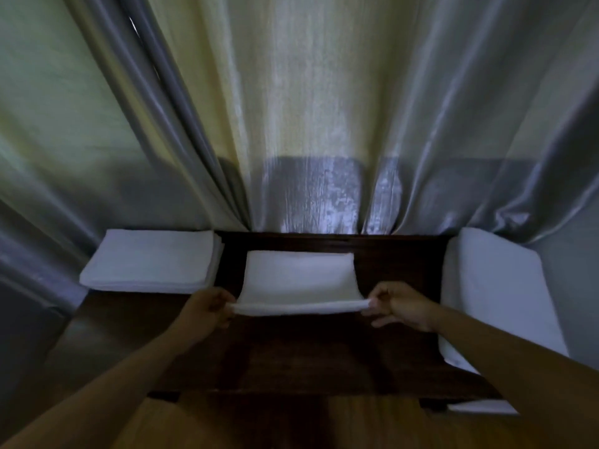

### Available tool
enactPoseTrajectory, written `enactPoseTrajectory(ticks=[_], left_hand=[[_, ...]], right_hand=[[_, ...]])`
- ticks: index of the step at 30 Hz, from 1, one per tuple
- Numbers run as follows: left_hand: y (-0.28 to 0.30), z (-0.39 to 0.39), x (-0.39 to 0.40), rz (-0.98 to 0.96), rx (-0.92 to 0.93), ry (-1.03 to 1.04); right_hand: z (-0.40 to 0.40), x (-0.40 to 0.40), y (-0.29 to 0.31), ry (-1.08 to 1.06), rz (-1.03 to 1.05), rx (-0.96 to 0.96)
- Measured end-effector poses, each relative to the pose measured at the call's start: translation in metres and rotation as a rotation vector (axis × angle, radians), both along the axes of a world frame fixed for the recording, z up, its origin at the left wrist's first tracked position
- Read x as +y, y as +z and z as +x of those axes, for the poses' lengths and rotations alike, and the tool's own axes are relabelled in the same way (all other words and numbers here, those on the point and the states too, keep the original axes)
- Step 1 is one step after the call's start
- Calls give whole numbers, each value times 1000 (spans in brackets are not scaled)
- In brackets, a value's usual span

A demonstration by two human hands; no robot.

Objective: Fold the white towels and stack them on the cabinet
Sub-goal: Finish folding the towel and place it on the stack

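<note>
- White folded terry towel (298, 280) is being held at the middle of the dark wooden cabinet surface (291, 351).
- Its near edge is being pinched by the left hand (207, 306) and right hand (398, 306), one at each corner.

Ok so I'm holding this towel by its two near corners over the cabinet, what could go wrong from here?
1. The left hand and right hand only pinch the towel at its corners, so one could slip and spoil the fold.
2. The folded stack overhangs the cabinet at its left edge; a nudge might tip it off.
3. The curtain hangs close behind and could snag.
</note>
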State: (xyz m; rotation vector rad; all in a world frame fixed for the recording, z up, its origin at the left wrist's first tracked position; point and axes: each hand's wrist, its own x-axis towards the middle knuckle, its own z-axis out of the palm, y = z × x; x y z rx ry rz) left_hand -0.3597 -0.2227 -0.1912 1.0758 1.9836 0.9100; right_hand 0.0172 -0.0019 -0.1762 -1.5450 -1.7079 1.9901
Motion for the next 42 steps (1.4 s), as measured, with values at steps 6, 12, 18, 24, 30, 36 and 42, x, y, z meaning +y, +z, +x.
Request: enactPoseTrajectory(ticks=[6,12,18,24,30,36,42], left_hand=[[-61,35,-58,-211,27,-55],[-66,35,-77,-334,138,-272],[-39,5,-51,-466,52,-432],[-16,-22,20,-240,-128,-153],[-59,-26,97,-147,-136,201],[-112,-33,128,-187,-46,316],[-130,-34,146,-190,55,323]], right_hand=[[30,-62,-51,77,25,-112],[36,-83,-52,323,64,-255],[16,-66,-34,489,59,-323],[-19,8,-30,218,230,-278],[-54,63,-72,-105,246,-248],[-75,75,-105,-232,225,-299],[-90,80,-119,-293,260,-395]])
